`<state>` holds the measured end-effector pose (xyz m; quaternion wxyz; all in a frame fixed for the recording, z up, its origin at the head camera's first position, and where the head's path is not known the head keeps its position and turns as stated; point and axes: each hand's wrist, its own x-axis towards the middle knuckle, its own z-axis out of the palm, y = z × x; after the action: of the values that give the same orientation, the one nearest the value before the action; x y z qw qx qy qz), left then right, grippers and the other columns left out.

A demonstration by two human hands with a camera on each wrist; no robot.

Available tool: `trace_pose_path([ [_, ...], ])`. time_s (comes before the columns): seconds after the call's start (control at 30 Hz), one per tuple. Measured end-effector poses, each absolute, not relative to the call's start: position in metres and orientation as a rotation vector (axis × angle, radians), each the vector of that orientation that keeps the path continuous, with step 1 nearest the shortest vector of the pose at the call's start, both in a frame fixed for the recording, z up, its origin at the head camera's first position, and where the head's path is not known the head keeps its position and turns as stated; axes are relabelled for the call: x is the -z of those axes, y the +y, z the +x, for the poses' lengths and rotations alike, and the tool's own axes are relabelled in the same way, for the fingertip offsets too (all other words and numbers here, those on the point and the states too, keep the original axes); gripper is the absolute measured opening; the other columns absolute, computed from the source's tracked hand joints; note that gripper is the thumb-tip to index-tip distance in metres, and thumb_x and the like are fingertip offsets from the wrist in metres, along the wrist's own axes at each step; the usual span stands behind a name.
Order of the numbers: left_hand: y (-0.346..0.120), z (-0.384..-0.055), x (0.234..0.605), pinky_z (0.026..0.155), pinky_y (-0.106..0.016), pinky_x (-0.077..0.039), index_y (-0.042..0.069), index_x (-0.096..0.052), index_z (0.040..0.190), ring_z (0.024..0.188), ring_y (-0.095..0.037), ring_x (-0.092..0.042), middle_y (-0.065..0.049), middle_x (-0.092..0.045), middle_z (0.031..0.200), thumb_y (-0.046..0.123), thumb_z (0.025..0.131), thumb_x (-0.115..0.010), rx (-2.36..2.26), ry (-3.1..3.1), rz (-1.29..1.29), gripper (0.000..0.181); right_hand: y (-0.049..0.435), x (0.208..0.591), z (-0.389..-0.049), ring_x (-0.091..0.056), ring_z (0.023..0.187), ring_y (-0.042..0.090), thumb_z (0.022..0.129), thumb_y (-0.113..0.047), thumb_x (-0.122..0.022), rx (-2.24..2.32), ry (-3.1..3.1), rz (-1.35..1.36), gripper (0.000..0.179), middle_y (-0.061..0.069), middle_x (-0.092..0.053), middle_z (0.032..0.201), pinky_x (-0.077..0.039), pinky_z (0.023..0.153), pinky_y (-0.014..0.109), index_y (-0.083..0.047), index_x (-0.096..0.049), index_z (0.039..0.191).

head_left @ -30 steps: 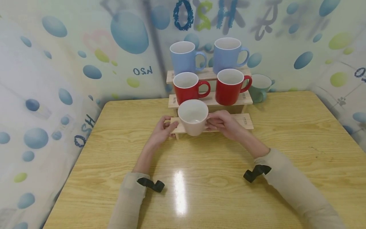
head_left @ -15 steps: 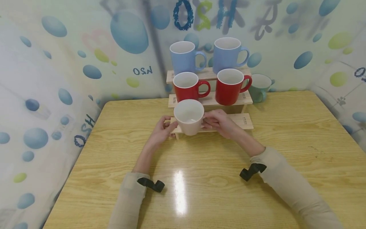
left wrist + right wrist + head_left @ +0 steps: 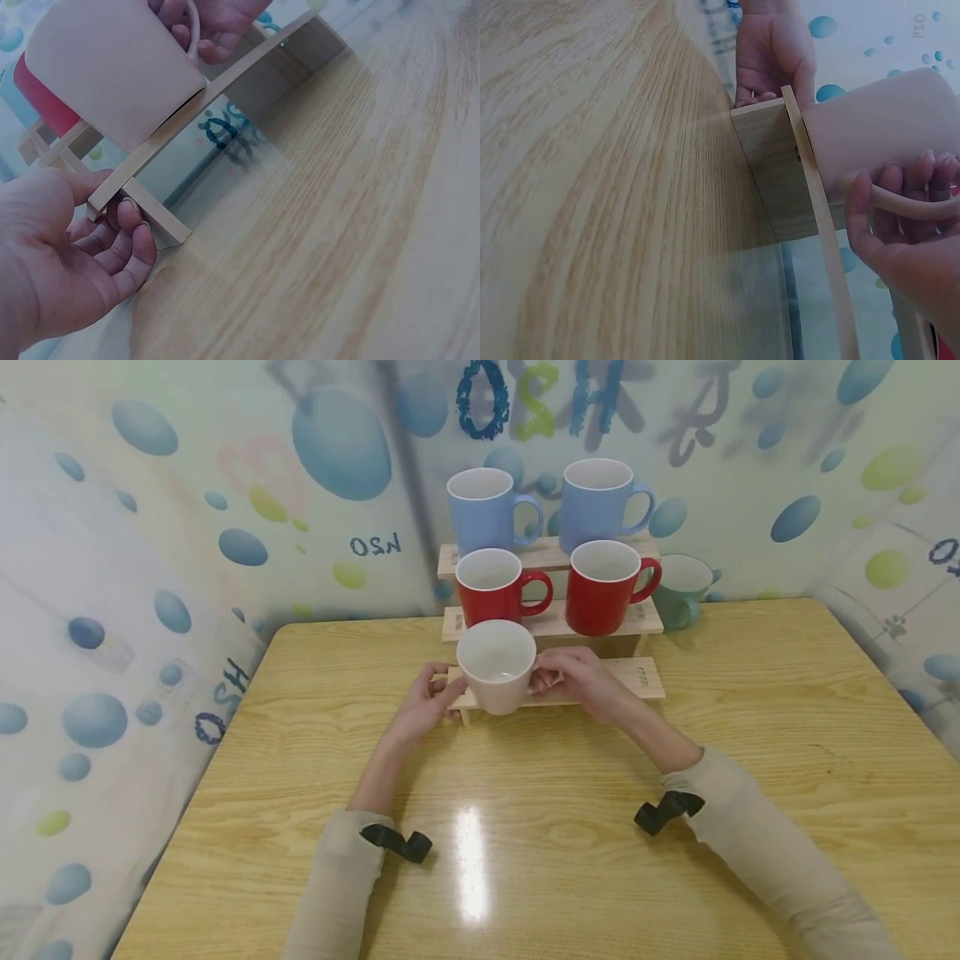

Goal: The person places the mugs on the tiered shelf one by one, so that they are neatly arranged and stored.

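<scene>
A pale pink mug (image 3: pixel 495 692) with a white inside stands at the left part of the lowest step of a tiered wooden rack (image 3: pixel 636 677). My right hand (image 3: pixel 583 683) holds its handle (image 3: pixel 919 208) from the right, with several fingers through the loop. In the left wrist view the base of the mug (image 3: pixel 112 71) meets the step's top. My left hand (image 3: pixel 420 703) grips the left end of that same step. Its thumb lies at the board's upper side, and the curled fingers (image 3: pixel 120 247) are underneath, beside the rack's leg (image 3: pixel 159 212).
Two red mugs (image 3: pixel 483 597) (image 3: pixel 597 597) stand on the middle step, and two blue mugs (image 3: pixel 482 518) (image 3: pixel 592 514) on the top one. A green cup (image 3: pixel 678 589) is behind the rack at right. The wooden table (image 3: pixel 555 860) meets a patterned wall (image 3: pixel 315 543) behind.
Over the first half second my right hand shifted the pink mug slightly left along the lowest step. Since then it has barely moved. My left hand keeps its grip on the step.
</scene>
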<state>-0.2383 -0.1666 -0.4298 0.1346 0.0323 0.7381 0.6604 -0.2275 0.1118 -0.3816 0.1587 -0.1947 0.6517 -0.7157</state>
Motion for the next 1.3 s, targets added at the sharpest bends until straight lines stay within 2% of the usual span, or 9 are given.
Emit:
trace_pose_path([
  [0.2, -0.166, -0.239, 0.431, 0.070, -0.027, -0.054, 0.005, -0.038, 0.134, 0.097, -0.022, -0.057, -0.018, -0.059, 0.119, 0.026, 0.103, -0.062, -1.913, 2.141, 0.077, 0.045, 0.115, 0.378, -0.227, -0.062, 0.098, 0.020, 0.102, -0.016, -0.047, 1.976, 1.982, -0.525, 0.021, -0.001, -0.067, 0.095, -0.053, 0.093, 0.032, -0.008, -0.064, 0.094],
  [0.4, -0.165, -0.239, 0.430, 0.068, -0.027, -0.054, 0.004, -0.038, 0.131, 0.093, -0.020, -0.058, -0.017, -0.060, 0.115, 0.023, 0.103, -0.062, -1.926, 2.137, 0.085, 0.042, 0.118, 0.378, -0.229, -0.063, 0.103, 0.024, 0.102, -0.017, -0.049, 1.943, 2.059, -0.547, 0.024, 0.001, -0.067, 0.104, -0.053, 0.094, 0.035, 0.003, -0.061, 0.107],
  [0.47, -0.165, -0.239, 0.431, 0.068, -0.026, -0.054, 0.004, -0.038, 0.131, 0.092, -0.021, -0.058, -0.017, -0.060, 0.114, 0.023, 0.103, -0.062, -1.932, 2.135, 0.085, 0.041, 0.119, 0.379, -0.230, -0.062, 0.104, 0.025, 0.103, -0.018, -0.048, 1.952, 2.056, -0.560, 0.024, 0.002, -0.066, 0.105, -0.053, 0.095, 0.035, 0.002, -0.060, 0.109],
  [0.67, -0.166, -0.240, 0.431, 0.068, -0.026, -0.054, 0.004, -0.038, 0.132, 0.091, -0.020, -0.058, -0.016, -0.060, 0.113, 0.023, 0.103, -0.062, -1.926, 2.134, 0.084, 0.042, 0.127, 0.383, -0.231, -0.058, 0.110, 0.024, 0.104, -0.019, -0.044, 1.992, 1.993, -0.571, 0.020, -0.001, -0.063, 0.113, -0.051, 0.097, 0.033, -0.011, -0.062, 0.112],
  [0.73, -0.166, -0.240, 0.431, 0.068, -0.026, -0.054, 0.004, -0.038, 0.132, 0.091, -0.019, -0.058, -0.016, -0.060, 0.113, 0.024, 0.103, -0.063, -1.923, 2.135, 0.079, 0.043, 0.130, 0.383, -0.231, -0.057, 0.111, 0.024, 0.105, -0.019, -0.043, 2.003, 1.980, -0.584, 0.022, -0.001, -0.062, 0.115, -0.052, 0.096, 0.033, -0.010, -0.061, 0.114],
  [0.97, -0.166, -0.240, 0.431, 0.068, -0.026, -0.054, 0.004, -0.038, 0.133, 0.092, -0.019, -0.057, -0.015, -0.060, 0.112, 0.024, 0.103, -0.062, -1.928, 2.130, 0.070, 0.044, 0.143, 0.385, -0.229, -0.062, 0.102, 0.024, 0.108, -0.025, -0.041, 2.007, 1.993, -0.588, 0.034, 0.004, -0.064, 0.113, -0.056, 0.090, 0.033, 0.000, -0.058, 0.122],
  [1.1, -0.166, -0.239, 0.430, 0.069, -0.027, -0.055, 0.004, -0.039, 0.133, 0.094, -0.020, -0.058, -0.016, -0.060, 0.114, 0.024, 0.103, -0.062, -1.925, 2.139, 0.079, 0.043, 0.151, 0.386, -0.227, -0.063, 0.099, 0.028, 0.108, -0.025, -0.042, 2.020, 1.998, -0.558, 0.032, 0.006, -0.066, 0.111, -0.056, 0.087, 0.032, 0.000, -0.058, 0.121],
  [1.3, -0.167, -0.238, 0.430, 0.070, -0.028, -0.055, 0.006, -0.039, 0.132, 0.095, -0.022, -0.057, -0.017, -0.060, 0.116, 0.025, 0.103, -0.062, -1.920, 2.146, 0.086, 0.042, 0.165, 0.388, -0.222, -0.065, 0.098, 0.026, 0.108, -0.020, -0.043, 2.041, 2.010, -0.578, 0.032, 0.004, -0.067, 0.107, -0.056, 0.087, 0.029, 0.008, -0.056, 0.118],
])
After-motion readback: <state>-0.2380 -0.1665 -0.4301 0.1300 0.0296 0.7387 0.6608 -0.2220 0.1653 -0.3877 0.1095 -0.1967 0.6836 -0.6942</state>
